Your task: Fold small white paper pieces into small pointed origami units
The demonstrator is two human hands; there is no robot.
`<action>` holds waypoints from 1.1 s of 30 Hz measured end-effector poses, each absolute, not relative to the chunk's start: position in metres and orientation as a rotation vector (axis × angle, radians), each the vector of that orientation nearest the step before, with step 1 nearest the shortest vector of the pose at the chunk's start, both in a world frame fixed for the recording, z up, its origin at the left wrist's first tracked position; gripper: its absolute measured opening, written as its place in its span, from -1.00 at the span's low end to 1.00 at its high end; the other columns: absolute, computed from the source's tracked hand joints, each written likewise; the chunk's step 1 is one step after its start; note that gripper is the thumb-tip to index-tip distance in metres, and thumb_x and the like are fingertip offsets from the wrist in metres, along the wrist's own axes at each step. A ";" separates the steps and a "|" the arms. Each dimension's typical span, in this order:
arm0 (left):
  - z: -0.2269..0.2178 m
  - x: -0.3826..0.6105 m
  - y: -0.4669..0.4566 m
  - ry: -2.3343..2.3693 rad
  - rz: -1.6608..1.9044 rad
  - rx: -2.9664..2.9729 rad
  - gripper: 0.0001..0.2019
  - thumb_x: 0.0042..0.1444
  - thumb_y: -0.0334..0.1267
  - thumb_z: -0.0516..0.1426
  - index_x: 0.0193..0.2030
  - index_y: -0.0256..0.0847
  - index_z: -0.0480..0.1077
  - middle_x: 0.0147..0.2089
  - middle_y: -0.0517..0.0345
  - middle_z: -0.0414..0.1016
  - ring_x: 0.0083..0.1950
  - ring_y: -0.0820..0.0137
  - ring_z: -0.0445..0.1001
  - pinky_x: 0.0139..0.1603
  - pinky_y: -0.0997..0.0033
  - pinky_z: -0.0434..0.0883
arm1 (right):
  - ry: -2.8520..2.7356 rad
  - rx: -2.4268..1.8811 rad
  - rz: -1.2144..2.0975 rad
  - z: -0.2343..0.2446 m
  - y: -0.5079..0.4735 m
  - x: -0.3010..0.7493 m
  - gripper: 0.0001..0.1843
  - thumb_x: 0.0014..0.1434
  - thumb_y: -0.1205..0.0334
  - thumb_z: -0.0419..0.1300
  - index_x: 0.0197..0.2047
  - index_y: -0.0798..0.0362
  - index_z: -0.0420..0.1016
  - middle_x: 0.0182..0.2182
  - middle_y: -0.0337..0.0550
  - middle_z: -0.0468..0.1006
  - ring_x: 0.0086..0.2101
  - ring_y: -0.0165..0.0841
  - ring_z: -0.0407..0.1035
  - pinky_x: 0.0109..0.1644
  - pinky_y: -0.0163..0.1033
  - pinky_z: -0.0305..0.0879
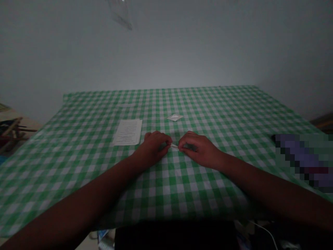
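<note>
White strip (174, 146), ends pinched (left hand (154, 146), right hand (199, 147))

A home-like room: checkered tablecloth (166, 187), plain pale wall (166, 52).

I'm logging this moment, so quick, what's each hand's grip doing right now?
Left hand: closed, pinching one end of a thin pale strip.
Right hand: closed, pinching the strip's other end.

Forearms (104, 187) angled inward; left fingers (168, 139), right fingers (184, 140) pinched, near each other.
</note>
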State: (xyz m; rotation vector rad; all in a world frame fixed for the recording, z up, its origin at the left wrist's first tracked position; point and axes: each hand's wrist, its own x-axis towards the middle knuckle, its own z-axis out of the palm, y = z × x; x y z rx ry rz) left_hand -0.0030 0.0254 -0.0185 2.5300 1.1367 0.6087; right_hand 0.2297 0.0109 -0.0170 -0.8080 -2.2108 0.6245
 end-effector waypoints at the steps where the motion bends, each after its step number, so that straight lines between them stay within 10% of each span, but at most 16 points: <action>1: -0.019 -0.002 0.025 1.138 0.612 2.522 -0.86 0.18 -0.39 0.13 -0.13 -0.13 0.40 -0.14 0.19 0.53 -0.03 0.31 0.42 0.08 0.16 0.21 | -2.215 -0.803 0.624 -0.017 0.011 0.230 -0.92 0.27 0.33 0.17 -0.21 -0.03 0.46 -0.29 -0.21 0.57 -0.19 -0.33 0.41 -0.07 -0.13 0.37; 33: -0.013 0.004 0.011 1.117 0.646 2.695 -0.85 0.20 -0.32 0.13 -0.09 -0.12 0.43 -0.07 0.12 0.50 -0.01 0.25 0.35 -0.02 0.17 0.11 | -2.150 -0.965 0.460 -0.019 0.006 0.227 -0.91 0.19 0.38 0.22 -0.25 -0.01 0.49 -0.36 -0.21 0.55 -0.25 -0.31 0.39 -0.14 -0.16 0.34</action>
